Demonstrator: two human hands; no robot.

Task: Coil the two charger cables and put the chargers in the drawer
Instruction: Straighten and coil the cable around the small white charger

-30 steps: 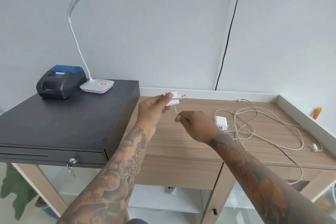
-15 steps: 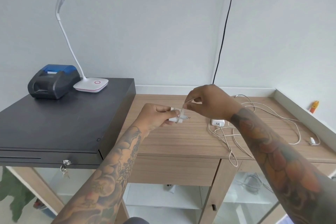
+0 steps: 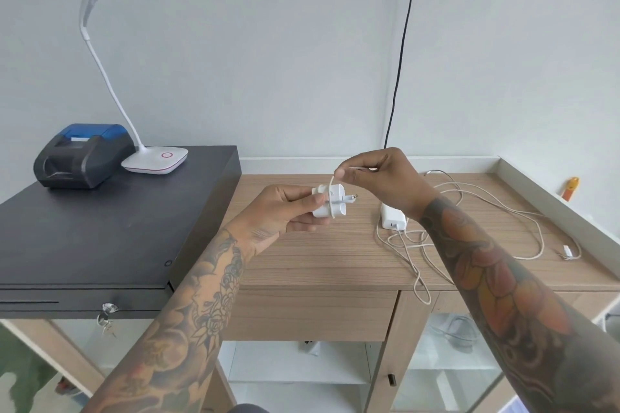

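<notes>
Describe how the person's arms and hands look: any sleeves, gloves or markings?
Both hands are bare: no gloves, rings or watch show on the left hand or the right hand. No sleeves are visible; both forearms are uncovered and heavily tattooed. The left forearm carries dark floral linework, with rose shapes. The right forearm carries larger designs filled with orange and red.

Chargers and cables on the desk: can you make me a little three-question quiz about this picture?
1. True or false: the left hand holds a white charger.
2. What does the right hand pinch? A) the lamp B) a thin white cable C) the printer
3. Fill in: the second charger lies on the wooden ____, its loose cable uncoiled.

Key: 1 true; 2 B; 3 desk.
</notes>
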